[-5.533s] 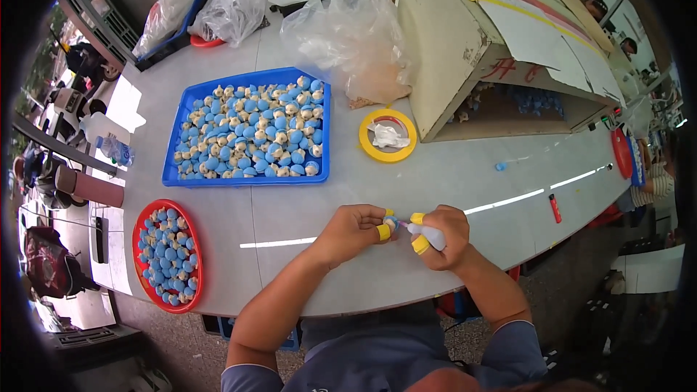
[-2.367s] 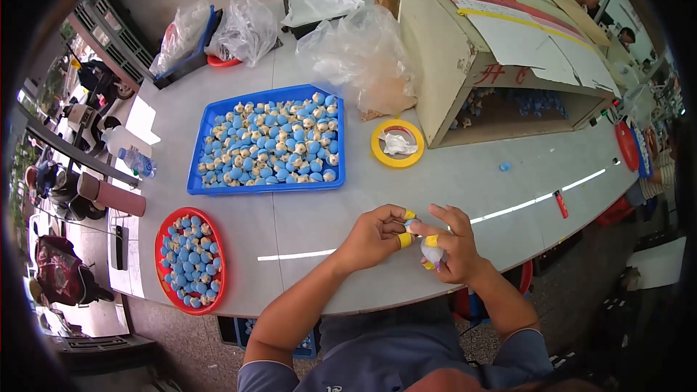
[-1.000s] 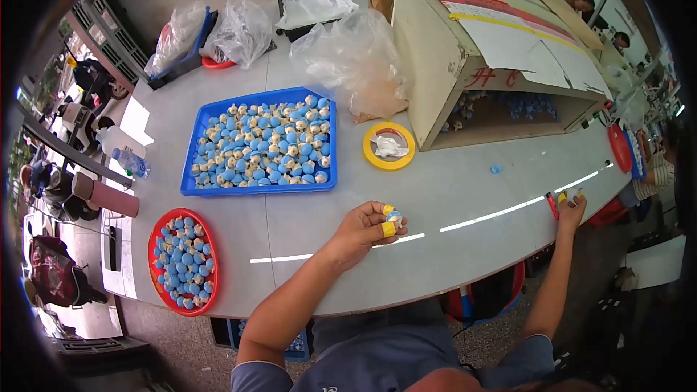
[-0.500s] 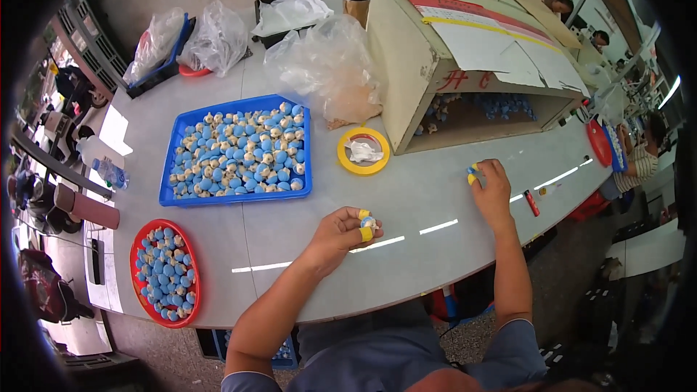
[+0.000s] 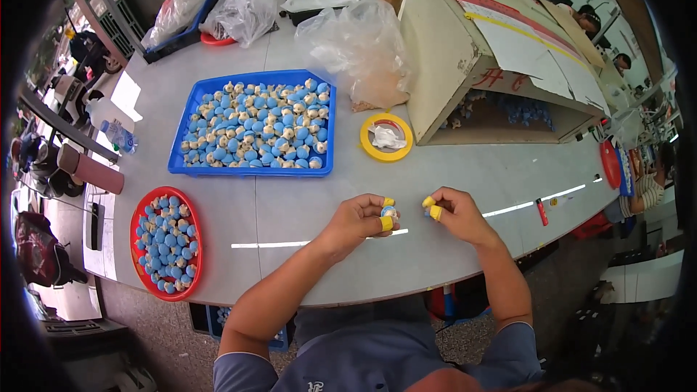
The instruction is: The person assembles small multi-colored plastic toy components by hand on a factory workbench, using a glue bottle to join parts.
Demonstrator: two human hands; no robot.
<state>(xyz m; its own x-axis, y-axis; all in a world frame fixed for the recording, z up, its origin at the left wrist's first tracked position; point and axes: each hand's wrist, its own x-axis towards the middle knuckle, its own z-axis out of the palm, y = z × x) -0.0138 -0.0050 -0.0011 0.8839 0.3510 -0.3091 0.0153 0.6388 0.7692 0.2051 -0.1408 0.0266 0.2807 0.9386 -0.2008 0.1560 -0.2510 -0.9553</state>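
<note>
My left hand (image 5: 350,226) pinches a small blue-and-cream figure (image 5: 390,212) between thumb and fingers, just above the grey table (image 5: 305,207). Yellow wraps cover the fingertips of both hands. A short gap to the right, my right hand (image 5: 462,218) is closed in a pinch, its tips turned toward the figure; a bit of blue shows by them, too small to name. Many similar figures fill the blue tray (image 5: 254,171) beyond my left hand. More lie in the round red tray (image 5: 200,270) at the left edge of the table.
A beige metal box (image 5: 439,58) with an open front holds blue pieces at the back right. Near it lie a yellow ring (image 5: 367,147) with crumpled white tissue and a clear plastic bag (image 5: 356,40). A red marker-like stick (image 5: 542,212) lies right. Other people sit beyond.
My right hand has moved left and nearer, closing in on my left hand, which still holds the figure. The whole view has shifted slightly.
</note>
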